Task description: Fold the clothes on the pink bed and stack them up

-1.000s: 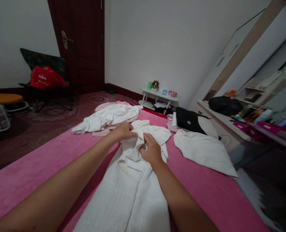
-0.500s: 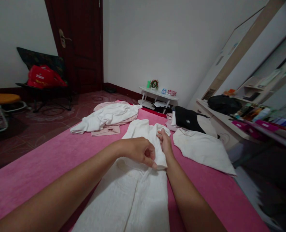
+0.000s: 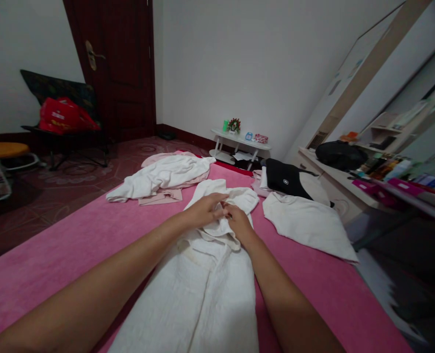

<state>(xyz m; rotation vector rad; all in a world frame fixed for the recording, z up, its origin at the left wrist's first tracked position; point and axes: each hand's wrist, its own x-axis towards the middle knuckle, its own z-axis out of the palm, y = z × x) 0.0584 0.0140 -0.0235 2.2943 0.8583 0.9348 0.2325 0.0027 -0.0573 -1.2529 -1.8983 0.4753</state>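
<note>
A long white textured garment [image 3: 199, 294] lies lengthwise on the pink bed cover [image 3: 48, 264], running from near me toward the far end. My left hand [image 3: 205, 210] and my right hand [image 3: 239, 223] meet at its bunched upper part, fingers curled and pinching folds of the white fabric between them. The far end of the garment [image 3: 235, 193] spreads out just beyond my fingers.
A heap of white and pale pink clothes [image 3: 162, 179] lies at the far left of the bed. A flat white cloth [image 3: 305, 225] and a black garment [image 3: 285, 179] lie to the right. A cluttered shelf [image 3: 386, 189] stands at the right; a small white table [image 3: 241, 144], dark door [image 3: 118, 68] and chair with a red bag [image 3: 61, 115] are beyond.
My left hand has moved forward from the garment's near fold to meet my right hand, which drew back slightly. Both now pinch the bunched fabric together; the fold has gathered up.
</note>
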